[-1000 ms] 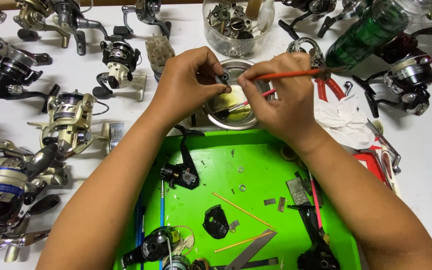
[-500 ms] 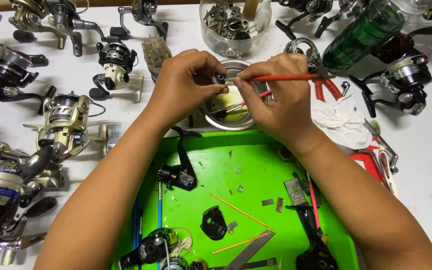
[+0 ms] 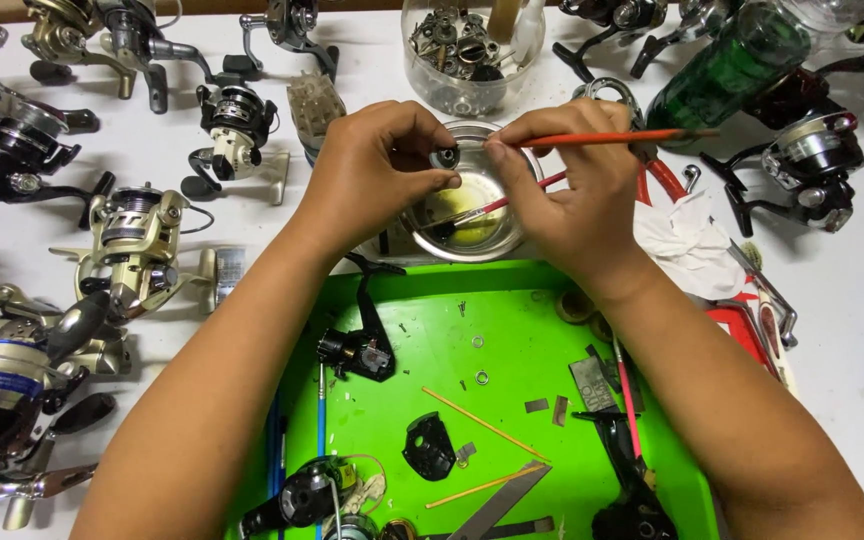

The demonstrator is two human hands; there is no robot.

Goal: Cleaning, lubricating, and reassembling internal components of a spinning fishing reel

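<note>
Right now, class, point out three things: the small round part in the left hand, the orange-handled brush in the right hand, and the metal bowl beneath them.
small round part (image 3: pixel 446 157), head view, dark face.
orange-handled brush (image 3: pixel 612 137), head view, mid-handle.
metal bowl (image 3: pixel 508 232), head view, right rim.

Both forearms reach up-frame; left hand (image 3: pixel 377 170) and right hand (image 3: pixel 572 190) meet at upper centre, fingers pinched.

Single head-worn view, looking steeply down, close over white table (image 3: pixel 842 330) and green tray (image 3: pixel 512 300); no second view.
</note>
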